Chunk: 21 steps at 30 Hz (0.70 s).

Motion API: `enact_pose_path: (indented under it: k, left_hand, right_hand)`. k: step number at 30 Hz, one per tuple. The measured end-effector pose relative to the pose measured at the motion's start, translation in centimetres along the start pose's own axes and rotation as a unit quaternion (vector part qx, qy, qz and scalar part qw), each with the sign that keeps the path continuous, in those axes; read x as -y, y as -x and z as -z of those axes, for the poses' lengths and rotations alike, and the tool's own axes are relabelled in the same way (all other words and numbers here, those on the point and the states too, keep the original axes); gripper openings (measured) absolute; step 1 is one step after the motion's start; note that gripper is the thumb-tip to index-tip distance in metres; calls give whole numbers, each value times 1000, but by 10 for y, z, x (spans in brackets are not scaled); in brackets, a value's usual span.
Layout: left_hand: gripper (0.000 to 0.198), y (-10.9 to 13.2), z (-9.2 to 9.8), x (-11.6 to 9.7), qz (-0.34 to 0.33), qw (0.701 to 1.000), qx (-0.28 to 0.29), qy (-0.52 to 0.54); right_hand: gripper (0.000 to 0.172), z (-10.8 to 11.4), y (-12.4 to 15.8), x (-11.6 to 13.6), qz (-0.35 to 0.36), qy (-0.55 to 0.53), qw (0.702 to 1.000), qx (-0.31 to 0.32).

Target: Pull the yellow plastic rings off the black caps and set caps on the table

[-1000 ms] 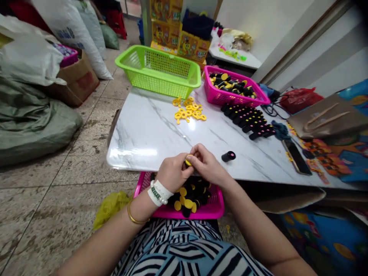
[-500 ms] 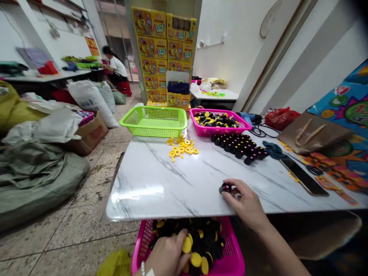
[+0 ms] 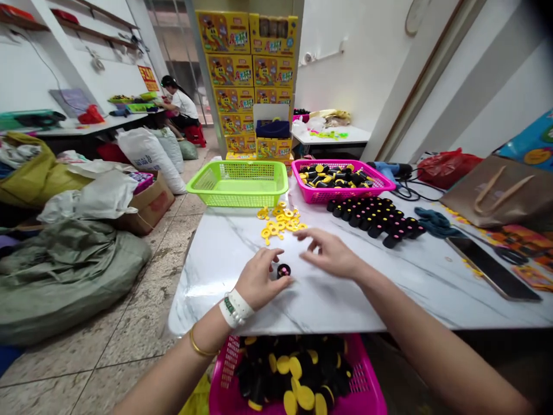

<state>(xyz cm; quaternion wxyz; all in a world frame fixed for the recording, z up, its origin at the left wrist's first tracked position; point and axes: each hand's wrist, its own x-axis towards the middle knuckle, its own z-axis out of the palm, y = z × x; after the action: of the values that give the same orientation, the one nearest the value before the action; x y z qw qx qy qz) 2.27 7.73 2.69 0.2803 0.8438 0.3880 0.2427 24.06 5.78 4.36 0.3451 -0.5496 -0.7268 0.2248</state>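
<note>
My left hand (image 3: 259, 278) rests on the white marble table (image 3: 389, 288) with its fingers curled around a small black cylinder with a pink centre (image 3: 284, 270). My right hand (image 3: 330, 251) hovers open just beyond it, fingers spread toward a heap of yellow ring pieces (image 3: 280, 222). A row of several assembled black cylinders (image 3: 375, 218) lies further right. Below the table's near edge, a pink basket (image 3: 367, 392) on my lap holds black and yellow parts.
A green basket (image 3: 239, 183) and a second pink basket (image 3: 341, 178) of parts stand at the table's far end. A phone (image 3: 490, 268), paper bag (image 3: 496, 193) and glue gun (image 3: 391, 169) lie right. Sacks and boxes crowd the floor left; a person sits far back.
My left hand came up from the lap basket onto the table and now holds the black cylinder. My right hand left that cylinder and moved left and forward toward the yellow rings.
</note>
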Motion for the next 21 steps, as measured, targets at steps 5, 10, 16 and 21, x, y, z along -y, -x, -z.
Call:
enact_pose_path:
  k: [5, 10, 16, 21]
  left_hand:
    - [35, 2, -14, 2, -29, 998, 51, -3]
    - [27, 6, -16, 8, -54, 998, 42, 0]
    - [28, 5, -16, 9, -50, 998, 35, 0]
    - [29, 5, -18, 8, -60, 997, 43, -9]
  right_hand:
    - [23, 14, -55, -48, -76, 139, 985, -66]
    - [14, 2, -51, -67, -70, 181, 980, -35]
    - [30, 15, -20, -62, -77, 225, 971, -4]
    - [18, 19, 4, -38, -133, 63, 989, -12]
